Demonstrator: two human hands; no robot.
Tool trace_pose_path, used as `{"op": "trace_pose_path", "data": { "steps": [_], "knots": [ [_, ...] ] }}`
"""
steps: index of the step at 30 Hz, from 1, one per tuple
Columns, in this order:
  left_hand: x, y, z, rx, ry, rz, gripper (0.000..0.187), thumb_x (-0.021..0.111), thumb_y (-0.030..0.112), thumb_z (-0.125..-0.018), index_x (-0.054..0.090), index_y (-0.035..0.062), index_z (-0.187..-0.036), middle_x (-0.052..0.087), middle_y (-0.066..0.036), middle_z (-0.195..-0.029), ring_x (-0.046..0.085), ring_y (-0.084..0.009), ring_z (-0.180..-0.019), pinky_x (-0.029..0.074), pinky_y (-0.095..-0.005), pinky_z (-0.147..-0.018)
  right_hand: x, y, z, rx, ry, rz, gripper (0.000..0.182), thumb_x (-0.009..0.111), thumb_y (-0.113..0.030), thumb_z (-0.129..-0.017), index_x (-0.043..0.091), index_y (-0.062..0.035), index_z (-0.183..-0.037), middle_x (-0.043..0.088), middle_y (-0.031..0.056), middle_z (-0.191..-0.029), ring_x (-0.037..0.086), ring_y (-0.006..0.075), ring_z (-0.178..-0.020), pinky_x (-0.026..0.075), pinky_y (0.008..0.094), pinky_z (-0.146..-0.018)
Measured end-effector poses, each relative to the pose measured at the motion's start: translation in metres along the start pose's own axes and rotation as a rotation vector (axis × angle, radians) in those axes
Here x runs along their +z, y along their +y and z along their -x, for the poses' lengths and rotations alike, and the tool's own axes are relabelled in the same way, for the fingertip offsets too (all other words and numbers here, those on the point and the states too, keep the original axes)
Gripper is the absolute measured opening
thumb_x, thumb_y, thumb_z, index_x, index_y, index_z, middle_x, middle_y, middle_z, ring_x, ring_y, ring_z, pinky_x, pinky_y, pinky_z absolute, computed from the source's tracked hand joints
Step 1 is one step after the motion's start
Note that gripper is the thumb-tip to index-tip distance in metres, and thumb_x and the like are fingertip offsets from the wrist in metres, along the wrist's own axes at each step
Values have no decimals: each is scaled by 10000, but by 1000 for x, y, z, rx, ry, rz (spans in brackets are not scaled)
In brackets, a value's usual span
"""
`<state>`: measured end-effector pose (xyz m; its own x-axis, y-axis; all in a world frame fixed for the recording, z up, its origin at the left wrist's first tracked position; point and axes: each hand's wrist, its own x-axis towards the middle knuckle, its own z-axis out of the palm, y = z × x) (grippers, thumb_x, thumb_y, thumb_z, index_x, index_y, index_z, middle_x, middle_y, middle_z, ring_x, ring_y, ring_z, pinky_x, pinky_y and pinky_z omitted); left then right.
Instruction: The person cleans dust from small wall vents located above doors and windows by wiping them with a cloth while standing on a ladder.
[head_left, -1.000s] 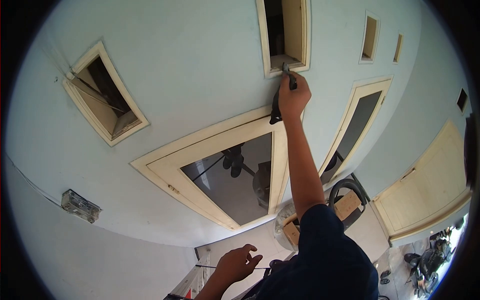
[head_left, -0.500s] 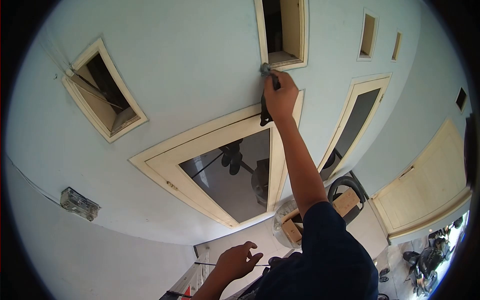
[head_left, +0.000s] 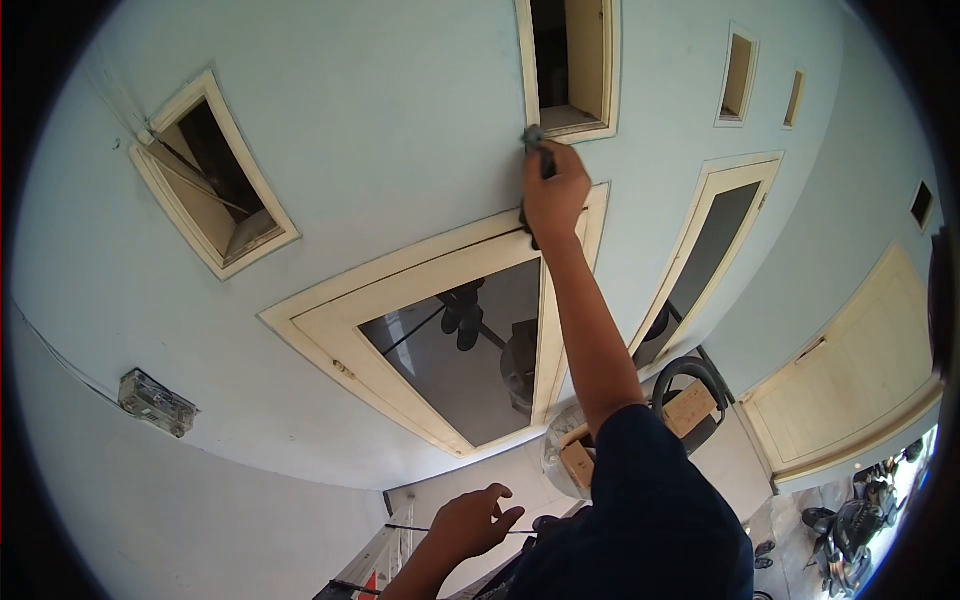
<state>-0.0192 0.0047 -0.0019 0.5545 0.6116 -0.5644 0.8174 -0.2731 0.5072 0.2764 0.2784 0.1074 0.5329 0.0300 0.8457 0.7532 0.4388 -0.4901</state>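
My right hand (head_left: 557, 195) is raised to the pale blue wall, closed around a dark, narrow object (head_left: 547, 162) whose kind I cannot tell. Its greyish end meets the lower left corner of the high window frame (head_left: 572, 133), and its black lower end shows below my fist. Beneath it is the cream top rail of a door-like frame (head_left: 430, 250) with dark glass. Low in the view, my left hand (head_left: 472, 523) is held out over the floor, thumb and fingers apart and nothing between them.
Below stand a plastic-wrapped round container (head_left: 560, 462) with a cardboard box (head_left: 577, 464) and a black chair (head_left: 722, 390) holding another box (head_left: 690, 409). A ladder-like metal frame (head_left: 392, 545) is at lower left. An electrical box (head_left: 157, 403) hangs on the left wall. Motorbikes (head_left: 850, 540) stand at lower right.
My right hand has shifted slightly left and down and turned, covering more of the dark object's lower part. Its greyish end stays at the window corner. My left hand stays in place.
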Motion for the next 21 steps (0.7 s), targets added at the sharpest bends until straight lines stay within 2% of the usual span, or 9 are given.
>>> {"op": "trace_pose_path", "data": {
  "steps": [1,4,5,10,12,13,16,20,21],
  "knots": [
    [1,-1,0,6,-5,-10,497,601,475,-970,614,80,-1270,754,-111,-987,708,-291,-975,543,-410,-864,-5,-5,2,2,-89,19,174,678,-88,-861,722,10,-998,714,175,-905,702,320,-812,544,374,-766],
    [-1,4,4,8,-11,23,507,595,481,-969,611,77,-1275,754,-110,-980,708,-292,-972,542,-413,-862,-16,9,-12,99,-73,36,180,677,-92,-865,718,9,-1008,715,176,-918,706,322,-826,547,376,-772],
    [-1,1,4,6,-6,24,507,595,481,-969,611,77,-1275,754,-110,-980,708,-292,-972,542,-413,-862,-19,13,-17,152,-27,54,150,679,-85,-849,722,-12,-973,714,173,-935,693,359,-809,551,409,-731],
    [0,-3,1,-2,14,-18,524,587,492,-970,603,75,-1286,753,-107,-978,707,-293,-966,541,-418,-859,-13,5,-3,-3,-85,52,156,674,-94,-857,720,3,-971,709,173,-913,690,351,-794,546,409,-713],
    [1,-3,0,6,-8,-17,519,583,495,-972,599,82,-1287,749,-104,-983,711,-288,-959,543,-421,-851,-22,9,-14,64,-83,70,157,683,-88,-849,717,7,-970,709,178,-909,695,356,-805,551,410,-731],
    [1,-3,0,15,-22,-12,515,579,497,-974,595,90,-1288,745,-102,-989,715,-283,-953,546,-425,-843,-24,12,-20,197,-74,65,167,685,-93,-845,715,3,-978,709,186,-906,698,367,-819,552,410,-748],
    [-1,0,1,-18,-50,-38,525,575,502,-974,592,89,-1297,745,-106,-1001,713,-283,-965,545,-424,-851,-12,9,-13,70,-33,63,169,683,-96,-847,714,-7,-987,708,186,-892,691,356,-784,543,407,-718],
    [0,-5,0,-19,-16,-19,527,576,506,-972,592,96,-1302,743,-105,-1006,711,-280,-970,544,-423,-851,-33,-1,-17,294,-178,14,173,670,-85,-861,705,0,-1007,722,182,-928,712,332,-813,553,371,-734],
    [-2,-4,0,-32,-6,-15,525,582,499,-969,600,88,-1295,748,-107,-1010,709,-292,-976,544,-418,-858,-32,5,-16,251,-150,35,180,664,-74,-869,705,-15,-1035,724,177,-934,717,333,-821,559,366,-735]
  ]
}}
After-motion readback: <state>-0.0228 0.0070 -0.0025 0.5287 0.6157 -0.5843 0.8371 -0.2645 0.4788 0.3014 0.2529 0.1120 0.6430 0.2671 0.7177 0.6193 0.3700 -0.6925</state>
